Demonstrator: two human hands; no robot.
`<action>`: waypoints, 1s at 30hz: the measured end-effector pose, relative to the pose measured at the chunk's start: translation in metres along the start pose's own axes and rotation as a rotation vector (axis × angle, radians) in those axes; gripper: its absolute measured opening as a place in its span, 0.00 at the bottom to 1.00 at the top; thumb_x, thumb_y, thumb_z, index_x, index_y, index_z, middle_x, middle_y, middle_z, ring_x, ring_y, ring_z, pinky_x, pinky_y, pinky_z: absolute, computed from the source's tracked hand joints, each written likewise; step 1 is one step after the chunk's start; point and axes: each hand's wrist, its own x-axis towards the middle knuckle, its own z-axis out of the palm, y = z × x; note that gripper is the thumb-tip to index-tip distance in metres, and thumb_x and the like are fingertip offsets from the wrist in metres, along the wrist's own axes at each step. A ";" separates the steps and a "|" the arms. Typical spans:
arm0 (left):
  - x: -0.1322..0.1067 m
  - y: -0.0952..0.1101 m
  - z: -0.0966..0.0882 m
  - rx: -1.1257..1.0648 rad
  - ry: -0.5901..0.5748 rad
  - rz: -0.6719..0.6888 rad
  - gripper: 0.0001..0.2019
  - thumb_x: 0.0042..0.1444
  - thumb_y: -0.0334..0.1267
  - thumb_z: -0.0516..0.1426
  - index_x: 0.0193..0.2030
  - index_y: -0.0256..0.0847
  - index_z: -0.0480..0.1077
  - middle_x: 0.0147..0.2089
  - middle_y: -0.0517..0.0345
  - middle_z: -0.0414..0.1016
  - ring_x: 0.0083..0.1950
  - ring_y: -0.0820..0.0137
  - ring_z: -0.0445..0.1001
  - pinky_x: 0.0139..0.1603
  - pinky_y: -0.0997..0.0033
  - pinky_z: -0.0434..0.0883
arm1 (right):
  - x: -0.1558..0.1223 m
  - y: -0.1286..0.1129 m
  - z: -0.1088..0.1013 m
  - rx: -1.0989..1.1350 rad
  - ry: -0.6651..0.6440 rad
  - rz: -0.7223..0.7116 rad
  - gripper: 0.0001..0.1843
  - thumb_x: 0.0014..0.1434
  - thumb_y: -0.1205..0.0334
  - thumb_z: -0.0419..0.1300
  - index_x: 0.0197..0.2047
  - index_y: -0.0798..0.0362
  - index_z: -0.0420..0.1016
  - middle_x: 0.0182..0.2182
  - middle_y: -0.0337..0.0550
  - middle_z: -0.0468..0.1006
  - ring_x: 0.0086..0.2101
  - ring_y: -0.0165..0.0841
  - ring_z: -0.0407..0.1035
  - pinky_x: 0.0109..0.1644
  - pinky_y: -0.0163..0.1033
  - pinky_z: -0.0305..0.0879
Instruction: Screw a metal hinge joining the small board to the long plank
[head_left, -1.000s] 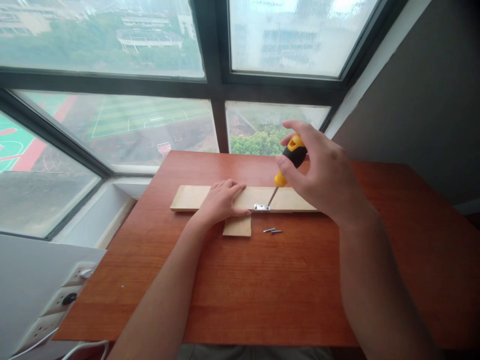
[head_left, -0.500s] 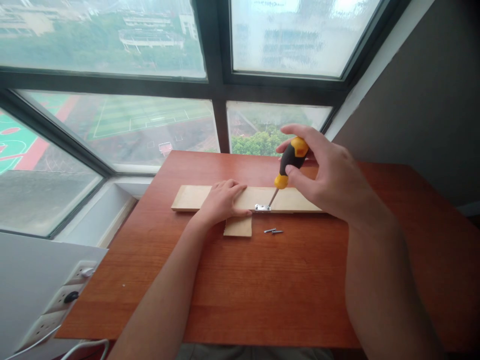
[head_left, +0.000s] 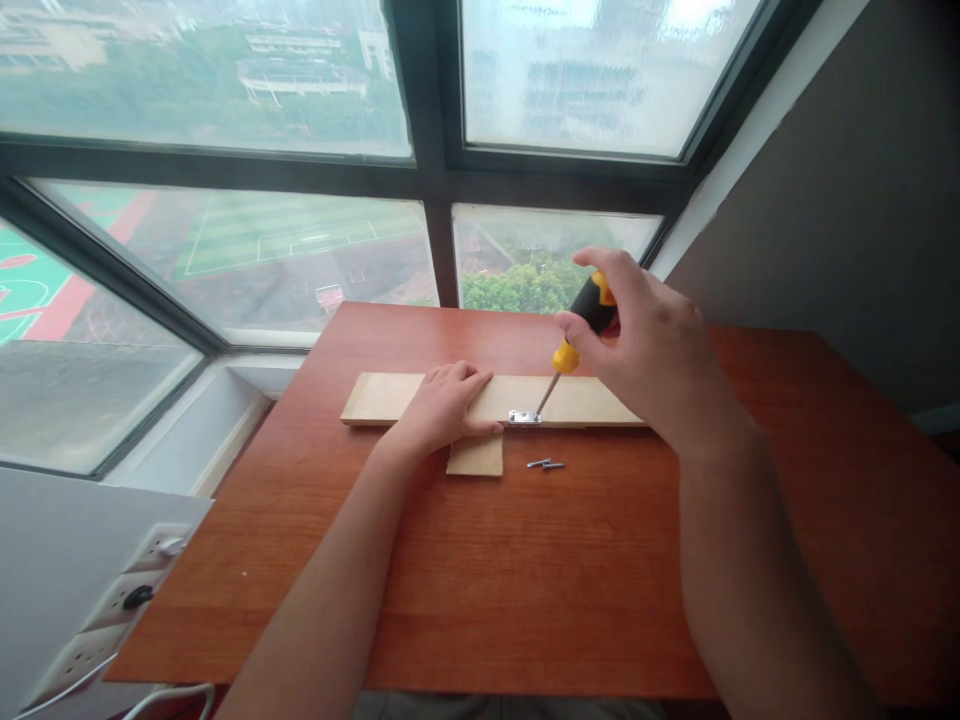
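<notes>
A pale wooden board (head_left: 570, 398) lies flat across the desk. My left hand (head_left: 444, 402) grips it left of the middle, with the fingers over its far edge and the thumb at the near edge. A small silver metal hinge or plate (head_left: 524, 418) sits at the board's near edge, just right of that thumb. My right hand (head_left: 651, 345) is closed around the yellow-and-black handle of a screwdriver (head_left: 566, 356), with the index finger reaching over the end. The screwdriver leans, its tip down at the plate's right end. Two screws (head_left: 546, 464) lie nearby.
Under my left hand, a short tan piece (head_left: 475, 457) juts toward me from below the board. The reddish-brown desk (head_left: 555, 570) meets windows at the back. Wall sockets (head_left: 120, 600) with plugs and cables are beside its left edge.
My right hand has rotated around the screwdriver handle, with the thumb and index finger shifted. The tip stays at the plate. My left hand and the board hold their place.
</notes>
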 end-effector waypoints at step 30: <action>0.000 0.003 0.000 0.046 0.004 0.020 0.34 0.53 0.63 0.56 0.62 0.45 0.62 0.55 0.48 0.68 0.55 0.54 0.66 0.57 0.57 0.60 | -0.001 -0.005 0.000 0.294 -0.118 -0.007 0.31 0.56 0.67 0.57 0.63 0.47 0.59 0.47 0.43 0.76 0.39 0.34 0.72 0.44 0.42 0.71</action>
